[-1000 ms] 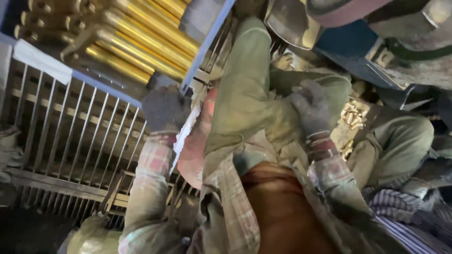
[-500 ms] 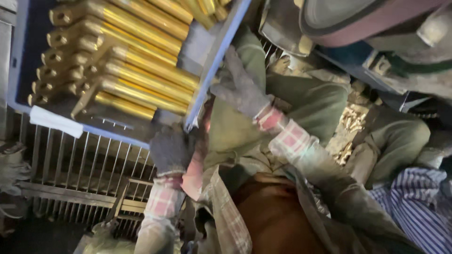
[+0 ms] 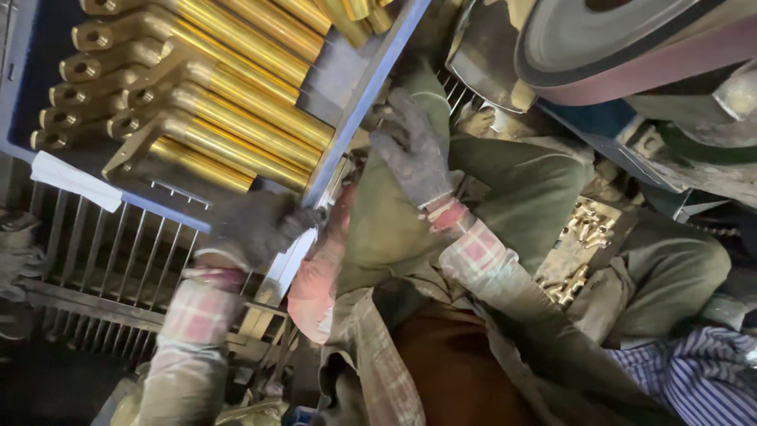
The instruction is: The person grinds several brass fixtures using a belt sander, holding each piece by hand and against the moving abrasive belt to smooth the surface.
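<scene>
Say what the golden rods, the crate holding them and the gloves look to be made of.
Golden rods: likely brass, polished, with a bright yellow shine. Blue crate: probably moulded plastic, matte and scuffed. Gloves on left hand and right hand: grey knitted fabric, grimy.

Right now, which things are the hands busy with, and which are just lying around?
Busy with:
left hand gripping the blue tray at its corner
right hand on the tray's edge
brass rods stacked in the tray

Lying around:
metal grate
small brass pieces
grinding wheel
striped cloth
</scene>
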